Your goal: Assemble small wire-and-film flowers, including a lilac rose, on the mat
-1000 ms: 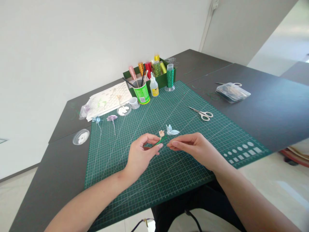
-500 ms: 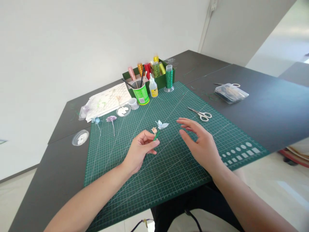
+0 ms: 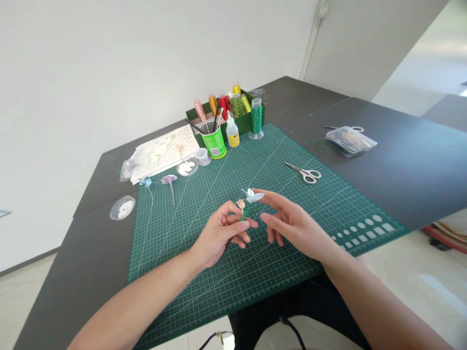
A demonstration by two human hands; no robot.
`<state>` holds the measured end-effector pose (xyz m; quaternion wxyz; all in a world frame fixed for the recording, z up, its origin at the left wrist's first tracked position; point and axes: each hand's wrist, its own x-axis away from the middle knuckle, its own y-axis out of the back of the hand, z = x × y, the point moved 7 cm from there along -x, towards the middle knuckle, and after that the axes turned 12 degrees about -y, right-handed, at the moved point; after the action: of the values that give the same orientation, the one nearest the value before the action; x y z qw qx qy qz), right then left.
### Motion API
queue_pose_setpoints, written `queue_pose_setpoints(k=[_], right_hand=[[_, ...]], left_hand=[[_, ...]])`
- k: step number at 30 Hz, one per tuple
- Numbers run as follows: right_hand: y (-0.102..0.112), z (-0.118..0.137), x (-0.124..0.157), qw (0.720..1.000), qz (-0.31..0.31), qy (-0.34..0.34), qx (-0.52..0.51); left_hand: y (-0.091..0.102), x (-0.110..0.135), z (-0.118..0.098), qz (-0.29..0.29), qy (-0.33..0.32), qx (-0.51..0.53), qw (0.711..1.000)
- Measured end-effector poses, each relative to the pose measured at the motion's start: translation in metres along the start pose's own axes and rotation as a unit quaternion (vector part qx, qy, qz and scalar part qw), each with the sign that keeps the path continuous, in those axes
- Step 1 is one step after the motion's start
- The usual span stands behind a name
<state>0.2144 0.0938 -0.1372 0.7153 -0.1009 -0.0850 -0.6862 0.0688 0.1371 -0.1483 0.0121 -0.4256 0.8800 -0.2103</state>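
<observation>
My left hand point(image 3: 222, 233) pinches the green stem of a small handmade flower point(image 3: 243, 208), which carries a peach bud and a pale blue bloom at its top. It is held a little above the green cutting mat point(image 3: 226, 272). My right hand point(image 3: 292, 224) hovers just right of the flower with its fingers spread and empty, the fingertips close to the pale blue bloom.
Small scissors point(image 3: 303, 171) lie on the mat to the right. A green cup of tools point(image 3: 213, 138), a glue bottle point(image 3: 232, 132) and a box of thread spools point(image 3: 237, 108) stand at the back. Two finished flowers point(image 3: 160, 183), small dishes point(image 3: 122, 207) and a plastic packet point(image 3: 350, 139) lie around.
My right hand let go of the stem, swung out to the right with fingers apart, and has now come back close to the bloom. My left hand kept hold of the flower.
</observation>
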Motion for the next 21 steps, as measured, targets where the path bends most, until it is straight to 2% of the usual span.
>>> queue_pose_setpoints(k=[2,5,10,14,17,21], right_hand=[[-0.01,-0.002,0.001,0.998,0.066,-0.015,-0.017],[-0.015,-0.001,0.002,0.996,0.093,-0.013,0.0],[-0.009,0.004,0.002,0.991,0.025,0.006,0.133],[-0.007,0.015,0.005,0.963,-0.037,0.105,0.245],[-0.01,0.019,0.008,0.945,-0.049,0.162,0.279],[-0.013,0.02,0.013,0.943,-0.027,0.176,0.282]], left_hand=[[-0.002,0.001,0.0,0.012,-0.006,0.0,1.0],[-0.001,0.0,0.0,0.014,-0.02,-0.004,1.0],[0.007,-0.003,-0.002,-0.019,-0.024,-0.032,0.999],[0.01,-0.004,-0.002,-0.033,-0.025,-0.075,0.996],[0.011,-0.004,-0.002,-0.033,-0.034,-0.111,0.993],[0.014,-0.007,-0.002,-0.031,-0.048,-0.136,0.989]])
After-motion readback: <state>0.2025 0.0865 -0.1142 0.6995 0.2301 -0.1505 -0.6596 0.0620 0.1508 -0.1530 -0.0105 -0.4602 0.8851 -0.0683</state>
